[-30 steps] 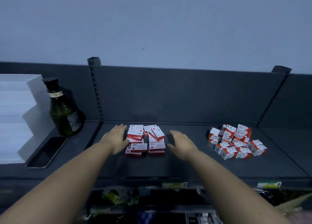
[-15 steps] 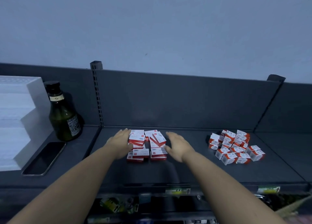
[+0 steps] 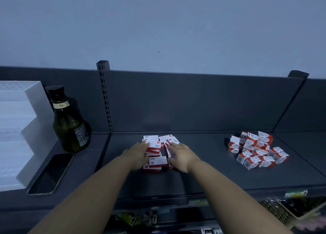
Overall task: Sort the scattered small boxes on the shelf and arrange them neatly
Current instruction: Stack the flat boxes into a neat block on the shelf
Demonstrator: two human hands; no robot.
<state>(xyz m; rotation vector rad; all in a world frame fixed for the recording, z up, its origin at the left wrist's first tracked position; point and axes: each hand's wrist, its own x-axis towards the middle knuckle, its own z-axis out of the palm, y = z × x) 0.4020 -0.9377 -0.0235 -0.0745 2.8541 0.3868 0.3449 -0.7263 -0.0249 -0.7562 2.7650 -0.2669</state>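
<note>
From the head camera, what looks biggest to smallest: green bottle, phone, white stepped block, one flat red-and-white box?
1. White stepped block, partly cut off by the frame.
2. Green bottle.
3. Phone, lying flat and foreshortened, so unsure against the bottle.
4. Flat red-and-white box.

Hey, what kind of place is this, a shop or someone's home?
Probably a shop: the dark metal shelf has a slotted upright, a label on its front edge, and many identical small boxes.
</note>
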